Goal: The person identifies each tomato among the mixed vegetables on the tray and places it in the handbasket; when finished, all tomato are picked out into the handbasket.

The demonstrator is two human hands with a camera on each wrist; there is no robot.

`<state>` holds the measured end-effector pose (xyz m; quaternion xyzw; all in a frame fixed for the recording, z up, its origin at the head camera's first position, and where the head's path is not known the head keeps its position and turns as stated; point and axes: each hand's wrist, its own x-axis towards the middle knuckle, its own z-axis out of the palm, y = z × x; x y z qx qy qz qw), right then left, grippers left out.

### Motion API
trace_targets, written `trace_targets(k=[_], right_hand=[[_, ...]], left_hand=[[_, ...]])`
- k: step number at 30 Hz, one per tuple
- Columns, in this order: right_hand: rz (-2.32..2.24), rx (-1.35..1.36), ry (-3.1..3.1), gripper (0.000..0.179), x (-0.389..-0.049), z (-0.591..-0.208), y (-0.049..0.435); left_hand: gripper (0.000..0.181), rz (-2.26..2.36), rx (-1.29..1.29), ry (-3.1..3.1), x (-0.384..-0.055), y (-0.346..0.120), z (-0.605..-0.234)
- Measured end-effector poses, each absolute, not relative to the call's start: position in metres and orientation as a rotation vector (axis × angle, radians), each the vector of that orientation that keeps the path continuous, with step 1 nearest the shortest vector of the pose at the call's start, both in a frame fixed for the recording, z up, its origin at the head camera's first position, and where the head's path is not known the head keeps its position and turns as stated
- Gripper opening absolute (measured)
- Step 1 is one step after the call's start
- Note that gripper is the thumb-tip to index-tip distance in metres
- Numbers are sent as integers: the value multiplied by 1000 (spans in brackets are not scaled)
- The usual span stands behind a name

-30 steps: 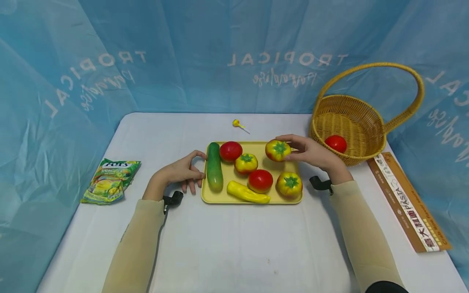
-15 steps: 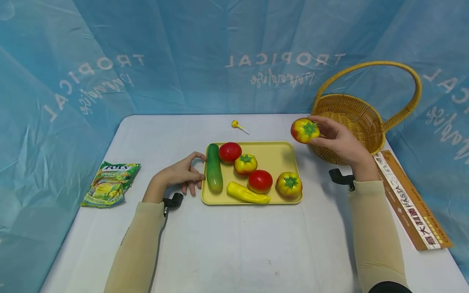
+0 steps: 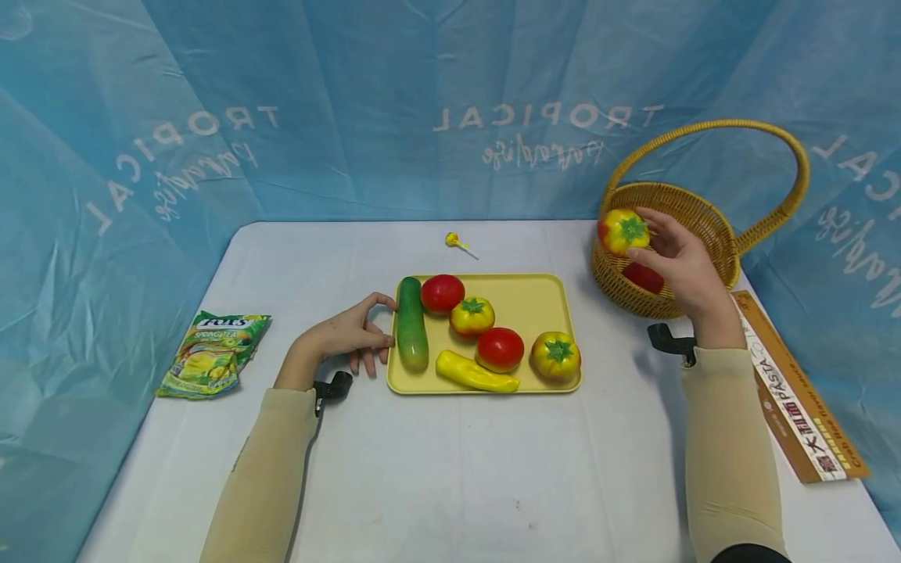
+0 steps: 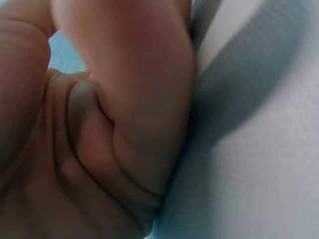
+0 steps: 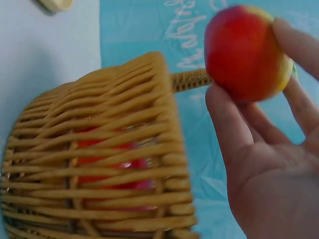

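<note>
My right hand (image 3: 686,270) holds a round red-and-yellow fruit with a star-shaped green top (image 3: 625,232), between fingertips and thumb. In the head view it overlaps the near-left rim of the wicker basket (image 3: 711,227); the right wrist view shows the fruit (image 5: 246,52) beside the basket's rim (image 5: 164,84). A red round fruit (image 3: 644,277) lies inside the basket. At the left edge of the yellow tray (image 3: 531,293), my left hand (image 3: 345,332) grips the rim with curled index finger and thumb, close to a green cucumber (image 3: 411,324).
On the tray are two red round fruits (image 3: 500,349), two more red-and-yellow ones (image 3: 556,357) and a long yellow pepper (image 3: 477,371). Behind it lies a lollipop (image 3: 457,242). A green candy bag (image 3: 213,356) sits left, and a brown pasta box (image 3: 802,391) right.
My right hand has lifted the red-and-yellow fruit off the tray's back right and carried it right to the basket. The left hand stays at the tray's edge.
</note>
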<state>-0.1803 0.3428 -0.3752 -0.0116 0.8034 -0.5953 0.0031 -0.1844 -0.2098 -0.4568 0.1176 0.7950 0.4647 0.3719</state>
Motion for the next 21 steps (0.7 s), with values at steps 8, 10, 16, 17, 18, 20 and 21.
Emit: trace_targets(k=[8, 10, 16, 17, 18, 20, 21], right_hand=[[-1773, 196, 2604, 68, -188, -384, 349], [-1761, 217, 2610, 69, -191, -386, 350], [-1740, 259, 2612, 71, -196, -394, 351], [-1724, 264, 2620, 71, -196, -395, 350], [-1708, 269, 2625, 71, -197, -395, 350], [-1682, 278, 2634, 72, -198, -397, 349], [-1665, 279, 2644, 72, -198, -397, 348]], left_hand=[[61, 1199, 302, 2041, -184, -210, -457], [61, 1200, 304, 2039, -184, -210, -456], [60, 1199, 305, 2034, -183, -210, -455], [60, 1199, 304, 2032, -183, -210, -455], [60, 1199, 305, 2031, -183, -210, -455], [61, 1201, 304, 2029, -183, -210, -455], [61, 1202, 303, 2028, -183, -210, -454]])
